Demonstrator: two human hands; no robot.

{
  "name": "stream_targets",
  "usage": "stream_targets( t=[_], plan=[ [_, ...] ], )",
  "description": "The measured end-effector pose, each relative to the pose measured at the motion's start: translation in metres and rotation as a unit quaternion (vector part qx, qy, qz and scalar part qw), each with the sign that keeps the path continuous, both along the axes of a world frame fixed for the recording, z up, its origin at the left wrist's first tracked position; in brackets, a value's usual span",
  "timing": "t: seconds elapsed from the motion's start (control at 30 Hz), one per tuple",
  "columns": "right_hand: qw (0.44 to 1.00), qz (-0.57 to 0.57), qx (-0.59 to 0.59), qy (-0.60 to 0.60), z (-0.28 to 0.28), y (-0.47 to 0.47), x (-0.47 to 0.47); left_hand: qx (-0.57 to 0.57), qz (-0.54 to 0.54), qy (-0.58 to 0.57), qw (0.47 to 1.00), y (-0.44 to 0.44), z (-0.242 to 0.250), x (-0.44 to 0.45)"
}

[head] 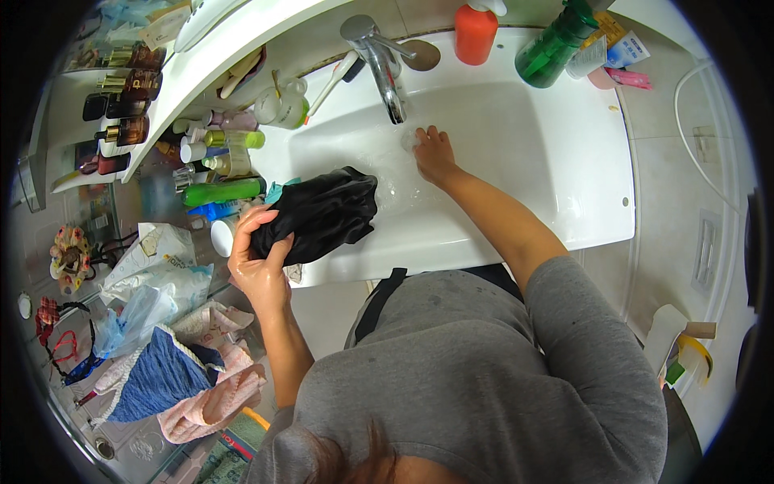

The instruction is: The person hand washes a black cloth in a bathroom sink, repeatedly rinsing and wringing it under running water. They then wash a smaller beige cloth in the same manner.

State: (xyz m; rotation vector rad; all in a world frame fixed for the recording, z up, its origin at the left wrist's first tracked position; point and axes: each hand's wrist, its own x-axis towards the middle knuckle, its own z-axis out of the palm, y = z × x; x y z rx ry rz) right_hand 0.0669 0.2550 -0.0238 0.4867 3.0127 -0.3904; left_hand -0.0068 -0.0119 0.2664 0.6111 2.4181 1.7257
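Note:
My wet left hand (263,254) grips a bunched, shiny black cloth (326,212) over the left front edge of a white washbasin (502,151). Inside the basin, below and right of the chrome faucet (381,66), is my right hand (434,154), its fingers curled. Beside its fingertips lies a small clear or foamy thing (409,140) that I cannot make out; whether the hand holds it is not plain. Some water and bubbles lie on the basin floor between the cloth and my right hand.
A red spray bottle (476,36) and a green bottle (553,51) stand on the basin's back rim. A white-handled brush (332,85) leans left of the faucet. Several toiletries, including a green tube (222,191), crowd the left side. Cloths, among them a blue one (163,375), lie lower left.

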Motion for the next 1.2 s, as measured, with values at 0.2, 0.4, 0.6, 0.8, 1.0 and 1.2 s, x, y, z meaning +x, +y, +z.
stream_targets(
  t=[0.2,0.4,0.6,0.8,1.0,1.2],
  plan=[
    [1.0,-0.005,-0.012,-0.004,-0.009,0.003,-0.005,0.005,-0.005,-0.013,1.0,0.003,0.002,0.001],
    [1.0,-0.007,0.012,-0.012,-0.014,-0.001,-0.012,0.0,-0.011,-0.013,1.0,0.005,0.003,0.0],
    [0.999,0.006,0.018,-0.026,-0.008,-0.004,-0.014,0.001,-0.007,-0.021,1.0,0.002,0.002,0.001],
    [0.999,0.016,0.044,-0.004,-0.011,-0.007,-0.008,-0.006,-0.013,-0.01,1.0,0.002,0.0,0.002],
    [0.999,0.007,0.042,0.027,-0.019,-0.009,-0.003,-0.009,-0.019,-0.012,1.0,0.005,0.0,0.002],
    [0.998,-0.005,0.037,0.051,-0.026,-0.014,0.003,-0.013,-0.029,-0.01,0.999,0.008,-0.001,0.005]
  ],
)
